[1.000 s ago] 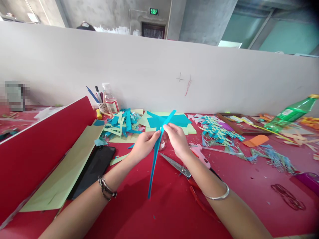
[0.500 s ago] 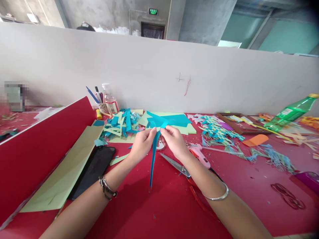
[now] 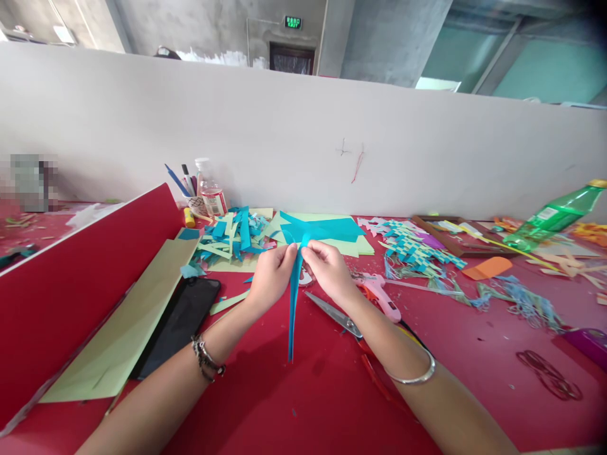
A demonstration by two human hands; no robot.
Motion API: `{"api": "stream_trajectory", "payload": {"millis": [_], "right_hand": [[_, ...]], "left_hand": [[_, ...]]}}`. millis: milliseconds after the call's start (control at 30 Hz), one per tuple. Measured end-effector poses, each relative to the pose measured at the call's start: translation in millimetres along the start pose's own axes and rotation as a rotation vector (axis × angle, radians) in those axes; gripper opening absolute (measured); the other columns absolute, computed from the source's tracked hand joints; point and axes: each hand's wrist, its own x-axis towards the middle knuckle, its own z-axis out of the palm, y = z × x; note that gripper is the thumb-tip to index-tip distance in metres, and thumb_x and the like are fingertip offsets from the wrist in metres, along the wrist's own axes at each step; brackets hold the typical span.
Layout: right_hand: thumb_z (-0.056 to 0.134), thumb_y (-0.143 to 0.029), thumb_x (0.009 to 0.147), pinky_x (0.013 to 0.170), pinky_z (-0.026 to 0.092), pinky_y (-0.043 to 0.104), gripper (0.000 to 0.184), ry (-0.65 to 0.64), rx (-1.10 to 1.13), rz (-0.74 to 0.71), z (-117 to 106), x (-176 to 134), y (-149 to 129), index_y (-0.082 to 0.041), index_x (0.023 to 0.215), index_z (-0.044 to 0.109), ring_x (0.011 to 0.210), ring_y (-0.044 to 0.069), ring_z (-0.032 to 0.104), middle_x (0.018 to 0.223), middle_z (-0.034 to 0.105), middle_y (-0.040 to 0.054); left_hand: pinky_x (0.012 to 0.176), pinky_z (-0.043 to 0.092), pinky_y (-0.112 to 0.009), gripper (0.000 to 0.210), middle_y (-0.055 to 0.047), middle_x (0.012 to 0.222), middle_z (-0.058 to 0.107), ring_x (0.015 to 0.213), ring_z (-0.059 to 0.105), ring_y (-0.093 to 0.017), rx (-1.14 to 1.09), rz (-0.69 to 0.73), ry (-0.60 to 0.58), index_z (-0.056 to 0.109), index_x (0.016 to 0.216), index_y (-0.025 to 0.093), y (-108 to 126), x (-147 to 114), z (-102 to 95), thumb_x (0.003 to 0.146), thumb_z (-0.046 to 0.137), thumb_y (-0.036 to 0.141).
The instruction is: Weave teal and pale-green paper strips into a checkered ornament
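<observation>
A blue paper strip point(image 3: 293, 309) hangs down between my hands over the red table, folded or crossed at its top. My left hand point(image 3: 271, 273) pinches it from the left, thumb on top. From the right, my right hand point(image 3: 328, 268) pinches the same strip, its fingertips almost meeting the left ones. Behind them, blue paper point(image 3: 336, 229) lies on pale green sheets point(image 3: 363, 246); it overlaps the held strip in view. Open-bladed scissors point(image 3: 334, 314) lie partly beneath my right forearm, beside a pink glue gun point(image 3: 382, 294).
Left are a black phone point(image 3: 183, 325), a long pale green sheet point(image 3: 118, 328) and a red divider point(image 3: 90, 284). Paper scraps point(image 3: 232, 237), a clear bottle point(image 3: 211, 189) and a pen cup point(image 3: 195, 205) stand further back. Woven paper pieces point(image 3: 412, 243) and a green bottle point(image 3: 554, 215) are right.
The strip's hanging end has swung slightly right and its face is turned a little more toward me. My right fingertips have shifted slightly left, and both hands still pinch the strip.
</observation>
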Motion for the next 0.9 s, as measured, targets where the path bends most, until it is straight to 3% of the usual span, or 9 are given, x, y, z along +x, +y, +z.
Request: {"api": "stream_trajectory", "payload": {"millis": [300, 567, 733, 900], "right_hand": [[0.046, -0.035, 0.076, 0.04, 0.024, 0.021, 0.029, 0.081, 0.124, 0.063, 1.6, 1.8, 3.4, -0.021, 0.054, 0.032, 0.042, 0.008, 0.031, 0.045, 0.029, -0.0075], [0.045, -0.035, 0.077, 0.042, 0.028, 0.022, 0.031, -0.009, 0.094, 0.018, 0.3, 0.1, -1.6, -0.021, 0.052, 0.034, 0.042, 0.008, 0.037, 0.044, 0.036, -0.0065], [0.047, -0.034, 0.076, 0.041, 0.029, 0.022, 0.031, 0.059, 0.133, 0.048, 1.8, 0.7, 1.7, -0.021, 0.051, 0.034, 0.038, 0.008, 0.037, 0.039, 0.036, -0.0069], [0.047, -0.034, 0.076, 0.04, 0.027, 0.021, 0.031, 0.14, 0.139, 0.041, -1.1, 2.7, 1.2, -0.021, 0.051, 0.034, 0.037, 0.007, 0.033, 0.04, 0.034, -0.008]], "left_hand": [[0.046, 0.019, -0.022, 0.039, 0.006, 0.048, 0.026, 0.047, 0.026, -0.008, 0.001, 0.026, -0.091, 0.027, 0.051, 0.019, 1.1, -0.1, -0.6, 0.083, 0.036, 0.039], [0.048, 0.027, -0.021, 0.04, 0.004, 0.046, 0.041, 0.047, 0.036, -0.009, -0.068, -0.011, -0.066, 0.038, 0.049, 0.017, 0.3, 1.4, -1.0, 0.084, 0.035, 0.037], [0.048, 0.032, -0.021, 0.045, 0.003, 0.044, 0.047, 0.045, 0.04, -0.009, -0.138, -0.079, -0.085, 0.044, 0.048, 0.017, 0.6, 1.9, -0.1, 0.085, 0.032, 0.04], [0.046, 0.03, -0.02, 0.043, 0.003, 0.046, 0.047, 0.046, 0.041, -0.009, -0.114, -0.059, -0.154, 0.047, 0.051, 0.016, 0.5, 0.7, 1.0, 0.083, 0.038, 0.043]]}}
